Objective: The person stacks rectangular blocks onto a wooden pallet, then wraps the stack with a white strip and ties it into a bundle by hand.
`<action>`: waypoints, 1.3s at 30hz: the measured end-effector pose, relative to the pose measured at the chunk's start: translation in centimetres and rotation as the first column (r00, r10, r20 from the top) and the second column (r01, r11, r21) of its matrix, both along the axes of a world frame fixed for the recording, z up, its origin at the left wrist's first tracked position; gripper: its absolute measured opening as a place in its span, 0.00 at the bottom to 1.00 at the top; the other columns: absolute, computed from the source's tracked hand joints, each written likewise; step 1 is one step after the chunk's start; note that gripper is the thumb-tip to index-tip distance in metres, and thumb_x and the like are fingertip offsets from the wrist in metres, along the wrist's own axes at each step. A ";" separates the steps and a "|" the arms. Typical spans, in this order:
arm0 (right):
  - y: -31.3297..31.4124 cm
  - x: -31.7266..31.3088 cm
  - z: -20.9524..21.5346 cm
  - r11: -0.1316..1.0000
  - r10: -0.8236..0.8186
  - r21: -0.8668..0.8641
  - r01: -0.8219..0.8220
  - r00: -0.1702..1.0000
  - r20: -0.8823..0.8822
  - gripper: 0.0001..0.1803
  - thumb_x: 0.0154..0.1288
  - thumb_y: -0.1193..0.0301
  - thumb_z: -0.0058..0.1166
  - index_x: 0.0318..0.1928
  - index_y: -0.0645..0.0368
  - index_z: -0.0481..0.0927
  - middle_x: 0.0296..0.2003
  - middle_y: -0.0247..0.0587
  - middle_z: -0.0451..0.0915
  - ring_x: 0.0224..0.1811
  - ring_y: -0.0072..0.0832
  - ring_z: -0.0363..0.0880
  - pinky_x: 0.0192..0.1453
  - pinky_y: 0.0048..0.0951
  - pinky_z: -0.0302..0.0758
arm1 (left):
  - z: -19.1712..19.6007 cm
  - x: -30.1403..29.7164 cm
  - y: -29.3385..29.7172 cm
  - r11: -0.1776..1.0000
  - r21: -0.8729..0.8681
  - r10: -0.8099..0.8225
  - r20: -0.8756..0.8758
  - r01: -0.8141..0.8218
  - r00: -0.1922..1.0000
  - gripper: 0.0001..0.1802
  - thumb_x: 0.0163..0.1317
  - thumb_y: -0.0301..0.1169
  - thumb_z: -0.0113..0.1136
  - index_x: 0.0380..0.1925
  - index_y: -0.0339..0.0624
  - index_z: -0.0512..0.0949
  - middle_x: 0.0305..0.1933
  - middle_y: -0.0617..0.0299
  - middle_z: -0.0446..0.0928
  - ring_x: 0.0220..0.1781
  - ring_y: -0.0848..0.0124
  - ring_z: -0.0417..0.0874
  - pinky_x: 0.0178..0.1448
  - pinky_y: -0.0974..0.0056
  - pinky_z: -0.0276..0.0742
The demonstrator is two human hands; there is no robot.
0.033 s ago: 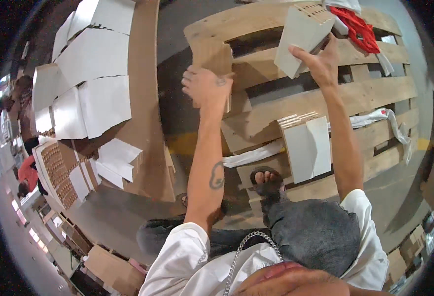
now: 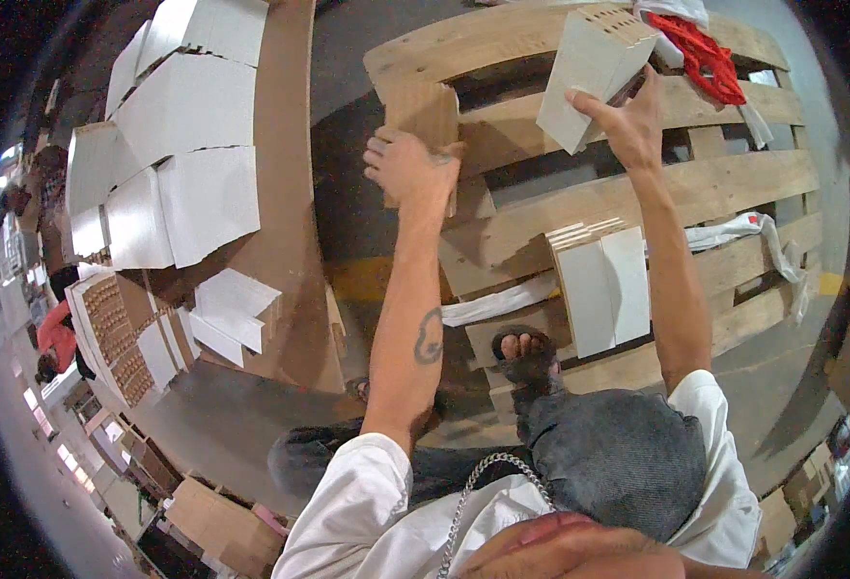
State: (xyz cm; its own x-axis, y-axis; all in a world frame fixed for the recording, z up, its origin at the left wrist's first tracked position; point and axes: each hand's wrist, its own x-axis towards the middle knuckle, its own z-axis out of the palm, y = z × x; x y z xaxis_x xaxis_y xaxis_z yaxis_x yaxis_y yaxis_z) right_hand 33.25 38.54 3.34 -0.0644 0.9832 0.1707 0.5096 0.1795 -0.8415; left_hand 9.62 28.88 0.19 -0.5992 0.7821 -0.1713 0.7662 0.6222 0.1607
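Note:
My left hand [image 2: 410, 169] is closed around a stack of brown boards [image 2: 423, 108] at the far left end of a wooden pallet [image 2: 627, 193]. Its fingers curl over the left side, and the thumb lies toward the right edge. Farther right, my right hand [image 2: 629, 125] grips a bundle of white boards [image 2: 587, 82] with holes along its end, tilted above the pallet. The thumb presses the near face, while the other fingers are partly hidden behind. Between my forearms, a second bundle of white boards [image 2: 599, 294] rests on the pallet, apart from both hands.
White boards [image 2: 188, 116] lie in piles on a brown sheet [image 2: 283, 193] at left, beside rows of boards with brown holed edges [image 2: 111, 333]. Red netting [image 2: 705, 63] and white strips [image 2: 502, 302] lie across the pallet. My sandalled foot [image 2: 521, 352] is at its near edge.
My left hand and the brown stack have shifted very slightly right, and the stack looks straighter. The right hand with its white boards has hardly moved.

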 end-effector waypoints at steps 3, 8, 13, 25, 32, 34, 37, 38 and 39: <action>-0.6 -1.6 1.1 0.996 0.075 -0.045 -0.079 0.994 -0.077 0.46 0.38 0.64 0.76 0.55 0.73 0.65 0.47 0.52 0.76 0.49 0.36 0.77 0.56 0.33 0.73 | -0.6 -0.3 -0.2 0.997 -0.045 0.059 0.072 -0.056 0.996 0.63 0.39 0.55 0.75 0.62 0.19 0.53 0.62 0.36 0.60 0.65 0.47 0.62 0.63 0.44 0.64; -0.7 -1.1 0.5 0.999 0.038 0.036 -0.037 0.998 -0.043 0.46 0.39 0.63 0.76 0.55 0.73 0.65 0.47 0.54 0.76 0.49 0.37 0.77 0.56 0.34 0.74 | 0.9 0.8 0.6 0.989 -0.107 0.120 0.192 -0.101 0.974 0.69 0.43 0.57 0.72 0.69 0.25 0.38 0.69 0.35 0.51 0.70 0.43 0.55 0.66 0.39 0.60; -1.1 -0.7 0.2 0.998 0.014 0.059 -0.016 0.999 0.032 0.47 0.40 0.62 0.75 0.56 0.74 0.64 0.48 0.54 0.76 0.50 0.38 0.77 0.56 0.34 0.73 | 1.0 -0.9 1.8 0.991 -0.090 -0.084 0.118 0.095 0.989 0.70 0.39 0.70 0.65 0.71 0.38 0.42 0.72 0.34 0.44 0.68 0.36 0.56 0.61 0.34 0.66; 0.3 -0.4 -0.5 0.983 0.175 -0.048 -0.176 0.984 -0.020 0.40 0.39 0.64 0.74 0.52 0.71 0.70 0.46 0.55 0.77 0.49 0.39 0.77 0.56 0.35 0.73 | 2.4 -1.8 3.7 0.980 -0.186 0.129 0.292 -0.076 0.948 0.59 0.44 0.42 0.70 0.64 0.18 0.43 0.65 0.31 0.56 0.60 0.46 0.73 0.57 0.49 0.75; 2.6 -4.6 0.1 0.930 -0.108 0.362 0.070 0.990 0.086 0.42 0.38 0.61 0.74 0.52 0.69 0.70 0.51 0.58 0.70 0.55 0.45 0.69 0.59 0.41 0.68 | 3.6 0.2 2.7 0.560 0.757 0.108 0.337 -0.337 0.935 0.67 0.39 0.49 0.77 0.62 0.19 0.41 0.59 0.32 0.59 0.59 0.42 0.68 0.64 0.48 0.67; 4.5 -4.6 0.8 0.943 0.161 0.295 -0.151 0.987 -0.011 0.50 0.38 0.59 0.76 0.58 0.68 0.61 0.54 0.56 0.63 0.57 0.44 0.66 0.60 0.40 0.67 | 3.3 0.6 4.2 0.456 0.780 0.149 0.408 -0.429 0.901 0.70 0.38 0.52 0.78 0.64 0.21 0.39 0.60 0.32 0.58 0.61 0.42 0.65 0.66 0.47 0.63; 4.9 -6.6 0.0 0.866 -0.037 0.500 0.022 0.999 0.020 0.57 0.40 0.58 0.76 0.62 0.67 0.50 0.53 0.51 0.61 0.55 0.40 0.67 0.61 0.37 0.65 | 4.0 0.4 6.1 0.182 0.901 0.048 0.392 -0.394 0.919 0.72 0.37 0.56 0.78 0.62 0.17 0.41 0.59 0.32 0.61 0.62 0.42 0.66 0.67 0.47 0.61; 5.1 -6.8 -0.4 0.843 -0.035 0.536 0.037 0.999 -0.013 0.57 0.40 0.58 0.76 0.62 0.67 0.51 0.53 0.51 0.61 0.56 0.40 0.66 0.62 0.38 0.65 | 3.6 0.4 6.4 0.229 0.886 0.076 0.396 -0.402 0.915 0.72 0.37 0.56 0.78 0.63 0.17 0.40 0.60 0.31 0.60 0.62 0.42 0.66 0.68 0.47 0.60; 5.3 -7.0 -1.2 0.820 -0.031 0.570 0.053 0.998 -0.047 0.56 0.40 0.57 0.76 0.62 0.67 0.51 0.53 0.51 0.61 0.56 0.40 0.65 0.62 0.39 0.64 | 3.1 0.3 6.7 0.275 0.870 0.104 0.396 -0.409 0.912 0.72 0.37 0.55 0.78 0.63 0.17 0.40 0.60 0.30 0.60 0.62 0.41 0.65 0.68 0.47 0.60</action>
State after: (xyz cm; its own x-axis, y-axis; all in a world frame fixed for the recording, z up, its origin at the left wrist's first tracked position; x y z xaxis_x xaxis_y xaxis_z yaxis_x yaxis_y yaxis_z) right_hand 26.21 43.83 2.16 -0.0090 0.7105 0.7037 0.5004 0.6124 -0.6120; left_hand 9.90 35.57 3.29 -0.8634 0.3165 0.3928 0.4414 0.0972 0.8920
